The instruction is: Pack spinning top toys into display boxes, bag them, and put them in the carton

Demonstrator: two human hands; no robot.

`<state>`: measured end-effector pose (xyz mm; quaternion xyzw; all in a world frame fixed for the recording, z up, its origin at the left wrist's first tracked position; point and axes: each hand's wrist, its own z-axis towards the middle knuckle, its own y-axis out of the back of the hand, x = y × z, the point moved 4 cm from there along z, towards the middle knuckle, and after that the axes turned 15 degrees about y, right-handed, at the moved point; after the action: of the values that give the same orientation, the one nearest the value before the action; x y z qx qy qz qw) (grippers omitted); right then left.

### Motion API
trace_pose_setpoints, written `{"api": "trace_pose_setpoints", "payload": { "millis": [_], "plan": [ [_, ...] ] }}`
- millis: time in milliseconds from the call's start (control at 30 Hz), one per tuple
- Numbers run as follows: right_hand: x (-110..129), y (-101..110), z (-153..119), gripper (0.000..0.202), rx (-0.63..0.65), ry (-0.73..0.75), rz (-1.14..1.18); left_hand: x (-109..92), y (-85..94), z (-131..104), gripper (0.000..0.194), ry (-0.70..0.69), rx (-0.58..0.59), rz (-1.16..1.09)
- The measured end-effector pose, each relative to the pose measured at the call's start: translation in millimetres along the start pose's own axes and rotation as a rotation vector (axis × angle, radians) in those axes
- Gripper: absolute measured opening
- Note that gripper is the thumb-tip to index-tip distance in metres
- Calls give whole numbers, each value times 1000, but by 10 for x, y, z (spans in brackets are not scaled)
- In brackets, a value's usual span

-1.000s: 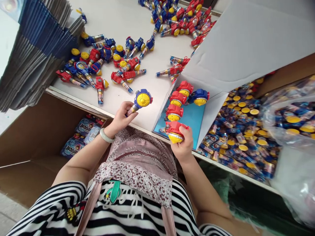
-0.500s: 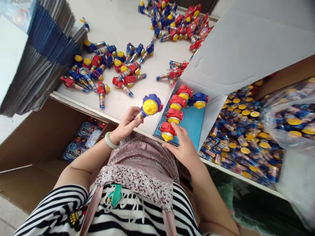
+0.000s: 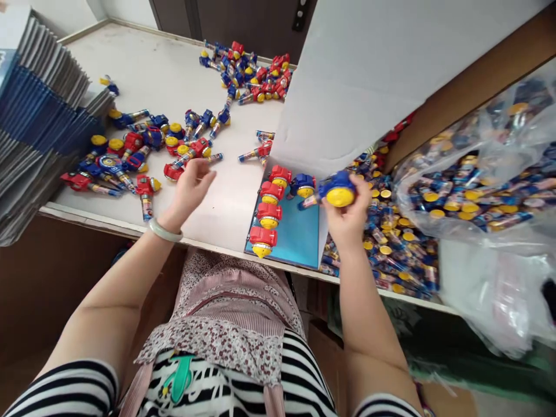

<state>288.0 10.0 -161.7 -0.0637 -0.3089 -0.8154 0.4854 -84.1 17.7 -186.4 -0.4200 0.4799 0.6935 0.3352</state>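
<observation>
My right hand (image 3: 348, 217) grips a blue toy (image 3: 337, 186) with a yellow round front and a clear candy-filled tube handle. It is held over the right side of an open display box (image 3: 299, 246) with a blue inside. Along the box's left side stands a row of several red toys (image 3: 268, 209) of the same kind, and one blue toy (image 3: 303, 184) sits beside the rear one. My left hand (image 3: 191, 188), fingers apart and holding nothing, hovers over the white table by a red toy (image 3: 174, 172) lying there.
Loose red and blue toys lie about the table (image 3: 174, 52), with a pile (image 3: 256, 72) at the back. Flattened printed cartons (image 3: 43, 127) are stacked at left. A large carton at right holds many small candy tubes (image 3: 391, 249) and a clear plastic bag (image 3: 469, 197).
The blue toy has passed from my left hand to my right, which has moved up and right over the box. My left hand has moved left over the table. The view has shifted.
</observation>
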Motion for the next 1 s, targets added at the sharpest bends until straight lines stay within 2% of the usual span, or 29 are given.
{"api": "trace_pose_setpoints", "payload": {
  "millis": [67, 133, 200, 267, 333, 400, 533, 600, 667, 800, 1000],
  "plan": [
    [-150, -72, -180, 61, 26, -27, 10, 430, 149, 170, 33, 115, -55, 220],
    [-205, -178, -313, 56, 84, -33, 9, 753, 206, 245, 30, 195, -33, 414],
    [-203, -264, -393, 53, 158, -20, 8, 966, 190, 260, 32, 234, 15, 471],
    [-194, -291, -426, 52, 167, -3, -16, 1073, 131, 262, 38, 197, 52, 398],
    [-204, -278, -427, 52, 107, 10, -37, 1086, 64, 268, 41, 90, 70, 300],
    [-235, -275, -415, 52, 93, 19, -18, 1064, 10, 268, 40, 65, 88, 333],
    [-373, -287, -406, 51, 196, 52, 53, 961, 17, 181, 20, 271, 107, 623],
    [-492, -272, -406, 56, 155, 67, 57, 885, 43, 96, 16, 337, 149, 721],
    [-605, -271, -402, 64, 84, 54, 52, 835, 74, 1, 23, 387, 212, 792],
    [-623, -322, -405, 77, 21, 42, 92, 789, 187, -191, 28, 429, 258, 808],
    [-521, -355, -451, 67, -54, 76, -4, 895, 290, -395, 28, 374, 307, 757]
  ]
}}
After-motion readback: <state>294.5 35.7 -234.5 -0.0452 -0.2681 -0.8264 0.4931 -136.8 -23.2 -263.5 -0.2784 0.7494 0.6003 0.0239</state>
